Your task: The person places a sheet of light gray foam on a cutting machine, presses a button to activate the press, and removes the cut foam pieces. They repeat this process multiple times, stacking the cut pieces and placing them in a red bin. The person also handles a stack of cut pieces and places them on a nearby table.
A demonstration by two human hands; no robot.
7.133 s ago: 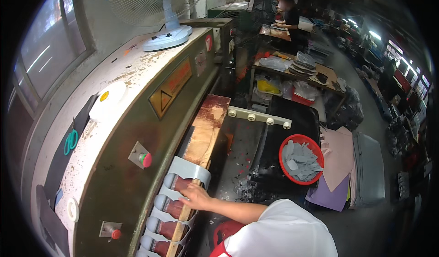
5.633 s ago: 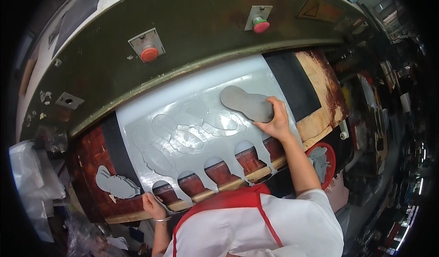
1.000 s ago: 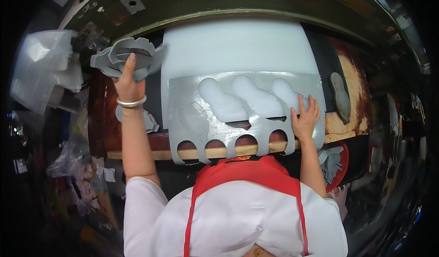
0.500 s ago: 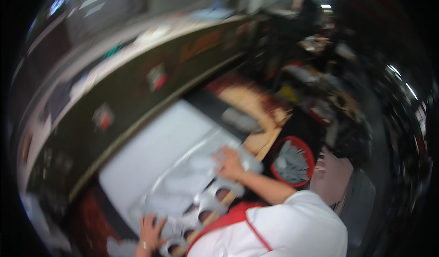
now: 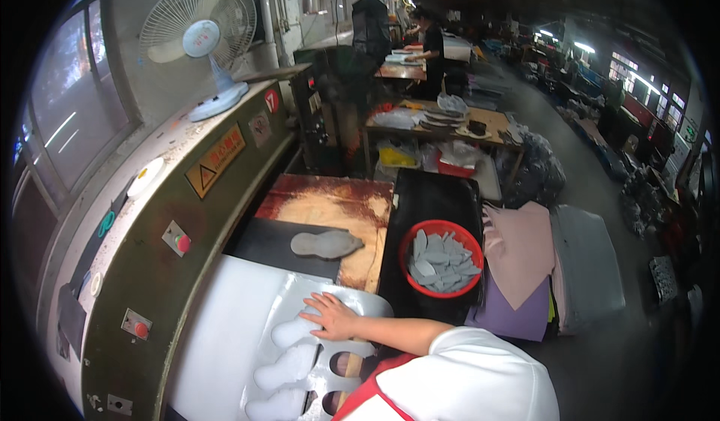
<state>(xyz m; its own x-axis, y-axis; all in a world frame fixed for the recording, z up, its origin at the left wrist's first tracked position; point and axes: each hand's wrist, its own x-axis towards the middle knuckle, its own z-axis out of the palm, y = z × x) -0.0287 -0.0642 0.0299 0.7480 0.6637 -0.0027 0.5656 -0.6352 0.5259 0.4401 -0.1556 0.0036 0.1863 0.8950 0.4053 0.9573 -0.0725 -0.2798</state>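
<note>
My right hand [image 5: 330,317] lies with fingers spread on a shiny pale sheet [image 5: 367,301], at the far end of a row of whitish sole-shaped pieces [image 5: 281,368]. Its fingertips reach over the farthest piece. Nearer my body, the sheet has rounded cut-out holes along its edge, and wood shows through them. A plain white board [image 5: 225,323] lies to the left, under the press beam. Beyond my hand a grey sole-shaped piece [image 5: 326,244] rests across a black mat [image 5: 277,248] and the worn wooden bed. My left hand is out of view.
A long green press beam [image 5: 161,271] with red buttons borders the left; a fan [image 5: 202,38] stands on it. At right are a red tub [image 5: 405,267] of grey offcuts and stacked pink sheets [image 5: 525,248]. Another person [image 5: 431,50] stands far off.
The view has swung up and to the right and is sharper. My left hand, earlier on the near end of the sheet, has left the picture. My right hand stays on the sheet.
</note>
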